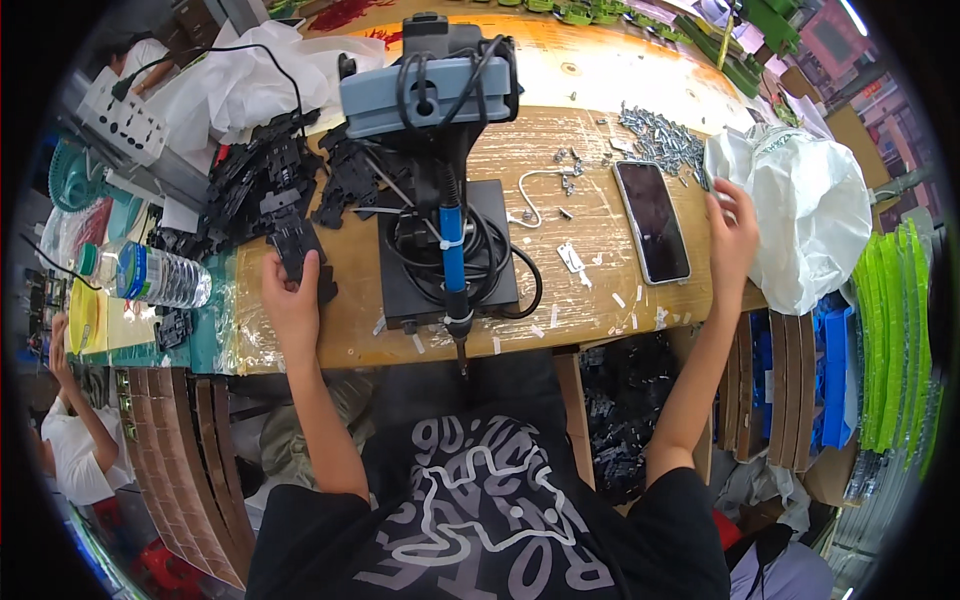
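My left hand is closed on a flat black plastic part over the left side of the wooden workbench. Beyond it lies a heap of similar black plastic parts. My right hand is at the right, between a smartphone and a white plastic bag. Its fingers are curled with the tips drawn together; what they hold, if anything, is too small to make out. A pile of small metal screws lies just beyond the phone.
An electric screwdriver with a blue grip hangs tip down from a stand with a grey-blue head, between my hands. Black cable coils around its base. A water bottle lies at left, near a power strip. Another person sits far left.
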Motion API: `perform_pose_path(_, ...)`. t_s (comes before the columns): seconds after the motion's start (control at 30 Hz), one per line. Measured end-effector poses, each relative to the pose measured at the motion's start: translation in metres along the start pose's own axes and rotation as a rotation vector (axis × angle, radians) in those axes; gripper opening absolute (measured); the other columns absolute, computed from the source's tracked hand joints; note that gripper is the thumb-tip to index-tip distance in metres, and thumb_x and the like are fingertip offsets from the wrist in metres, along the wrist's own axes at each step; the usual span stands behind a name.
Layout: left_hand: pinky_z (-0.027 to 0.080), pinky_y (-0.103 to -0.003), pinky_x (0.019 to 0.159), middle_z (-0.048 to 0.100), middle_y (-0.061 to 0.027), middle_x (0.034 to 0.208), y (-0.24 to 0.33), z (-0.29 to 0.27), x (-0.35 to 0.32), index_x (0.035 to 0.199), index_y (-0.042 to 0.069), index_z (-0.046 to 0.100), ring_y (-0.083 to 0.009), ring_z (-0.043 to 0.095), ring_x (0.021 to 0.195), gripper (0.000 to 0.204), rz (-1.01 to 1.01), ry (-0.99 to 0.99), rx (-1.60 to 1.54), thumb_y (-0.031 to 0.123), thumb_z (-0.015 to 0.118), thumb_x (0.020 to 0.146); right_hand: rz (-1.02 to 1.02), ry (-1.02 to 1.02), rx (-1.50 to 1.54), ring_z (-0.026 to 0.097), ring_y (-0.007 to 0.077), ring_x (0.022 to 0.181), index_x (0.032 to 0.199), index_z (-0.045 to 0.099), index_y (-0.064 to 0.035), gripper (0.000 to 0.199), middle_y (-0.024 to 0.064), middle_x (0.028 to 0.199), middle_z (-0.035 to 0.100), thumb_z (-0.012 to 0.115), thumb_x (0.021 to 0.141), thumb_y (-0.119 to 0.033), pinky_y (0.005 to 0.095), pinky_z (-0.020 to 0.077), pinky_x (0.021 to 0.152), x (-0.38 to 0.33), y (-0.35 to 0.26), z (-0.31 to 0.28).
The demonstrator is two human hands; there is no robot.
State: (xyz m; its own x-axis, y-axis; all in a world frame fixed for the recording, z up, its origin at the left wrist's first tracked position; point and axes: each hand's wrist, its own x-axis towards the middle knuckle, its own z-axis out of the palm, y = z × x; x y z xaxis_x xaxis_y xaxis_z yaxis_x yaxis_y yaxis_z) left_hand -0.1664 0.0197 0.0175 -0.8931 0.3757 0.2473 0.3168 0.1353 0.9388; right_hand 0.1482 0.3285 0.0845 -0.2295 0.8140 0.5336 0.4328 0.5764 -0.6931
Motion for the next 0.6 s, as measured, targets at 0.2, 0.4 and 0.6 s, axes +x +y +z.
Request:
perform_pose_path(0.2,0.032,-0.015,0.049,0.052,0.0014,0.071,0.007,-0.003,-0.003,0.084,0.004,0.045,-0.0009,0.042,0.058,0.012,0.01,0.009,-0.081,0.009,0.055,0.08,-0.037,-0.11,-0.245,0.053,0.0247,0.065,0.088,0.056,0.0012,0.022,0.014,0.076,0.054,0.061,0.069,-0.008,0.0322,0.0425,0.063,0.022,0.074,0.042)
perform_pose_path(0.4,0.034,-0.016,0.049,0.052,0.0007,0.07,0.011,-0.005,-0.003,0.082,0.004,0.043,-0.0011,0.043,0.059,0.012,-0.01,0.027,-0.149,0.008,0.054,0.08,-0.083,-0.076,-0.254,0.051,0.0215,0.06,0.073,0.057,0.0008,0.009,0.0109,0.066,0.052,0.061,0.067,-0.004,0.0305,0.0414,0.058,0.023,0.083,0.046)
perform_pose_path(0.6,0.032,-0.016,0.046,0.049,0.0022,0.065,0.002,-0.007,-0.003,0.08,0.004,0.043,0.0,0.041,0.056,0.014,0.002,0.021,-0.059,0.009,0.056,0.079,-0.059,-0.036,-0.238,0.051,0.0199,0.059,0.084,0.054,0.001,0.017,0.0103,0.067,0.052,0.06,0.068,-0.003,0.03,0.0421,0.057,0.02,0.084,0.049)
